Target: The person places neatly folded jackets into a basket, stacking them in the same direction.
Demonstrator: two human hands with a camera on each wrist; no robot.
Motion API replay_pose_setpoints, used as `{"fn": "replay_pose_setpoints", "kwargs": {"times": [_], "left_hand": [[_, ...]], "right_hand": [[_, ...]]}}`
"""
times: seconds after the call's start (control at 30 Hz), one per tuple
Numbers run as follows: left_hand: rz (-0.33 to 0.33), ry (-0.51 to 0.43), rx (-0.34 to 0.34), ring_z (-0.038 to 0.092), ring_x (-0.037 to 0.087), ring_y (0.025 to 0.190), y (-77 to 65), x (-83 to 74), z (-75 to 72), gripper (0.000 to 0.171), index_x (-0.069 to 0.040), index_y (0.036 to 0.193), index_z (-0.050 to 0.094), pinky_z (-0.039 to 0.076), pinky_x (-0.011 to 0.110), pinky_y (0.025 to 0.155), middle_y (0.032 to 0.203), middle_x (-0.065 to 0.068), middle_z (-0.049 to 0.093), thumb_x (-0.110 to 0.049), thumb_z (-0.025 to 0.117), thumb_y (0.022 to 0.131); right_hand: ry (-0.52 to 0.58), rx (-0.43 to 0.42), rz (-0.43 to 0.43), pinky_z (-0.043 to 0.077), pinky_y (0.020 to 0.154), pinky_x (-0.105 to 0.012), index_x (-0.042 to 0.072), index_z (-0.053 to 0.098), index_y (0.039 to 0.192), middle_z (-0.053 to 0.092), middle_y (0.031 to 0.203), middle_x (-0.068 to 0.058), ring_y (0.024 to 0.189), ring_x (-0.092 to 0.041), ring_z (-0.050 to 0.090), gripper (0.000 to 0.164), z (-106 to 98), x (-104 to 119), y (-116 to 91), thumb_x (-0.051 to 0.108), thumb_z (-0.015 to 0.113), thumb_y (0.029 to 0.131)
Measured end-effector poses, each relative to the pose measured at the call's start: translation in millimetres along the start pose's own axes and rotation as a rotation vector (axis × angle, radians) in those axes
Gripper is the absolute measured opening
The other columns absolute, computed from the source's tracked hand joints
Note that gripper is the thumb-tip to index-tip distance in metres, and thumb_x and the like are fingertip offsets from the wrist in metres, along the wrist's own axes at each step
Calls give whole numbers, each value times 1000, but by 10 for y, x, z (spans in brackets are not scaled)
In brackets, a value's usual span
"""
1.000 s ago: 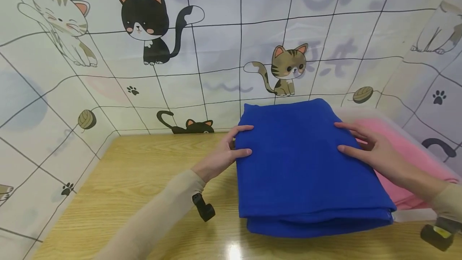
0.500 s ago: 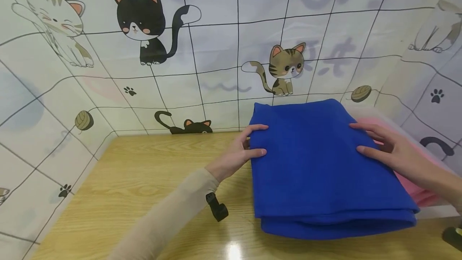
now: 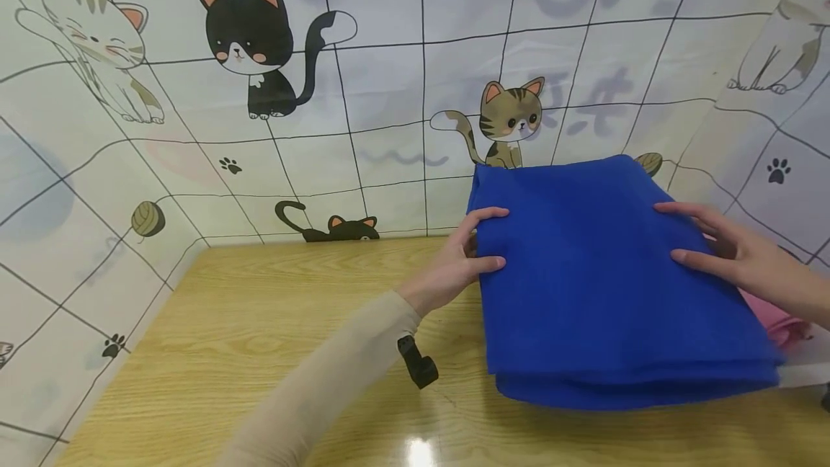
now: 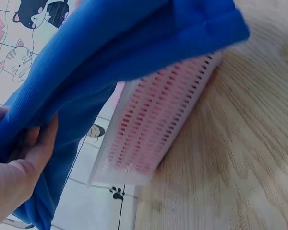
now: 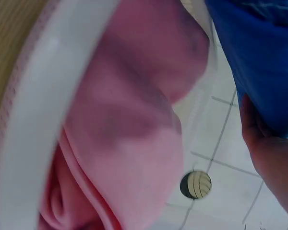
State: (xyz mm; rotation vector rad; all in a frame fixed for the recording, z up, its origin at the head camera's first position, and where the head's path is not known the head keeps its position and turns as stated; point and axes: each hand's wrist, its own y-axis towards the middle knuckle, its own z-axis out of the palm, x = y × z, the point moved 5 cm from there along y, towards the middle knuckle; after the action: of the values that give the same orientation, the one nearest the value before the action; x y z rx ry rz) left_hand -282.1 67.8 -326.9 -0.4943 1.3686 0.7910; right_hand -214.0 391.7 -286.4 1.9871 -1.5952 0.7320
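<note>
A folded blue cloth, several layers thick, is held up between my two hands in the head view. My left hand grips its left edge, thumb and index finger on top and the other fingers tucked beneath. On the opposite edge my right hand holds it the same way, its lower fingers mostly hidden. Below and to the right is a white perforated basket, apart from the cloth in the left wrist view. Inside it lies a pink cloth, largely covered by the blue one in the head view.
The wooden table stretches left and in front of the basket. A wall covering with cartoon cats and grid lines closes off the back and both sides. A black wrist camera sits on my left wrist.
Both hands have carried the blue cloth to the right, and lately a little upward. It now covers more of the pink cloth and the basket. The grip looks the same throughout.
</note>
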Motion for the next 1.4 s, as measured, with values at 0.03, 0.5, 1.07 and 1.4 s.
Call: {"fn": "replay_pose_setpoints", "kwargs": {"times": [0.03,0.5,1.07,1.4], "left_hand": [[2,-7,1,44,26,124,31,-3,26,64,-29,140,44,45,46,94,143,5,32,10,56,92],[56,13,48,36,19,131,414,18,463,72,-34,142,39,43,34,95,148,-8,23,13,57,90],[94,54,31,40,16,129,768,242,844,77,-40,142,33,41,26,96,147,-7,26,11,59,90],[133,119,11,40,18,129,971,318,990,85,-40,145,26,39,28,98,150,-6,21,10,63,88]], "right_hand": [[-6,8,7,50,66,-59,32,14,155,1,155,-29,123,-67,23,70,-32,-6,13,14,54,100],[-74,-121,-147,0,96,-77,19,26,153,16,152,19,141,-1,0,73,-498,-151,88,-9,55,92],[-192,-270,-188,4,105,-12,19,34,150,27,135,32,122,17,20,83,-831,-357,55,-24,51,81],[-211,-285,-180,2,109,-21,21,33,151,27,135,32,119,19,21,81,-1042,-428,116,-21,46,84]]}}
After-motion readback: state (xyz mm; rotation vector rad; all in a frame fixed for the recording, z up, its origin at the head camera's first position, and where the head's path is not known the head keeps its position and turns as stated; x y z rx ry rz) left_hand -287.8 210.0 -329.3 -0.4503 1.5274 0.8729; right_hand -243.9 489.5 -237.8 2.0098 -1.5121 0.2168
